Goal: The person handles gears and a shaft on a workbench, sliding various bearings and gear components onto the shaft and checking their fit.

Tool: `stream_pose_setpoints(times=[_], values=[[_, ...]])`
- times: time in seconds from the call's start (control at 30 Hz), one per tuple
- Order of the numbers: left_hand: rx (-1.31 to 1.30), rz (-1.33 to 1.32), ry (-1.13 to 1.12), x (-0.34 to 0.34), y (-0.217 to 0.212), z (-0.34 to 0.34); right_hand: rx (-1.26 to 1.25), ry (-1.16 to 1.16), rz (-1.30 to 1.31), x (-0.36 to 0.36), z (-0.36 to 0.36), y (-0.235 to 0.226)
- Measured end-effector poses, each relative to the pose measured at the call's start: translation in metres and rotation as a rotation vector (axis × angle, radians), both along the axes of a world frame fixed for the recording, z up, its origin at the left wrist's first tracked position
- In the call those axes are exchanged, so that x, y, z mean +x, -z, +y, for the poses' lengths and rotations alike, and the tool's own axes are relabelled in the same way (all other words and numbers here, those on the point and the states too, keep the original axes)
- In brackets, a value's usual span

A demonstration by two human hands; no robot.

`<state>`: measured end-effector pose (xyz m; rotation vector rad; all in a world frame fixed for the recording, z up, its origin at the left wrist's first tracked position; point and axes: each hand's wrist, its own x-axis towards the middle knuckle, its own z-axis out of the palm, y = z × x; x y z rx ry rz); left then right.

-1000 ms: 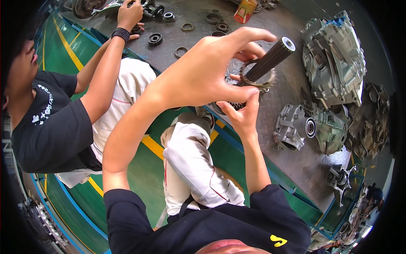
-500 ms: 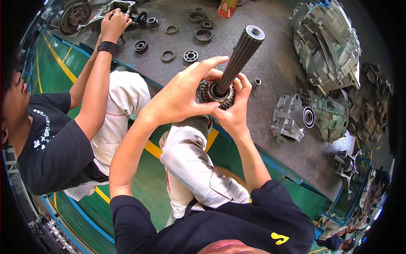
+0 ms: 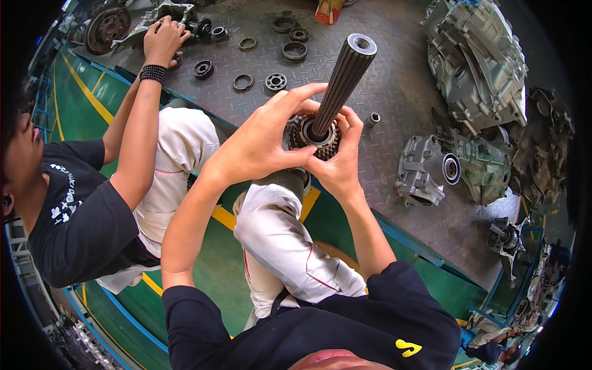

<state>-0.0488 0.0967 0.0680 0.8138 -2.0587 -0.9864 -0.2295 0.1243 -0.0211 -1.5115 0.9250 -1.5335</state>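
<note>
Both my hands ring a toothed gear (image 3: 331, 148) that sits around the lower part of a splined metal shaft (image 3: 345, 80). The shaft sticks up between my hands, leaning to the right, its hollow end toward me. My left hand (image 3: 265, 139) curves round the gear's left side, with the fingers over its far edge. My right hand (image 3: 339, 157) closes round the right side, and the two thumbs meet at the near edge. The gear's underside and some fingertips are hidden. Just beyond my left hand lies a ball bearing (image 3: 275, 82), and a small socket-like metal piece (image 3: 372, 119) is right of the gear.
Loose rings and gears (image 3: 295, 52) are spread over the far part of the metal-plate table (image 3: 394, 80). Large transmission housings (image 3: 475, 68) and a smaller casing (image 3: 425, 169) stand at the right. On my left a co-worker's hand (image 3: 163, 40) handles another housing.
The shaft's upper end has shifted slightly left, and its tilt has lessened a little. My hands keep their hold round the gear.
</note>
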Motion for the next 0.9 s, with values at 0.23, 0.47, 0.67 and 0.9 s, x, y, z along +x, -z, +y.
stream_pose_setpoints(times=[0.23,0.47,0.67,0.9], values=[[-0.003,0.010,-0.005,-0.002,0.002,0.002,0.028,-0.006,-0.023,-0.001,0.000,0.001],[-0.090,0.047,0.016,-0.002,0.005,0.001,0.038,0.028,-0.013,0.001,-0.001,0.005],[-0.081,0.069,0.002,-0.001,-0.002,0.002,0.029,-0.008,0.002,0.000,0.000,-0.001],[-0.072,0.174,0.078,-0.009,-0.037,-0.001,-0.061,0.043,0.167,-0.005,0.001,-0.012]])
